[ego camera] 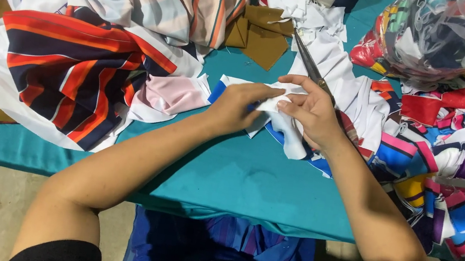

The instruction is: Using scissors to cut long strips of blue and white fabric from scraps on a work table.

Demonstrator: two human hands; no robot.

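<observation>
Pinching a white fabric scrap (278, 103) over the teal table (225, 178).
Left hand (240, 106) and right hand (309, 111) both gripping its edge; scissors (311, 65) lying just behind, beside striped cloth (69, 69).

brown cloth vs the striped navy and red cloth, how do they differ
The brown cloth is plain and one colour; the striped navy and red cloth carries bold red and orange bands. The brown one lies small and folded at the table's far side; the striped one sprawls crumpled at the left. Both rest untouched on the teal table.
</observation>
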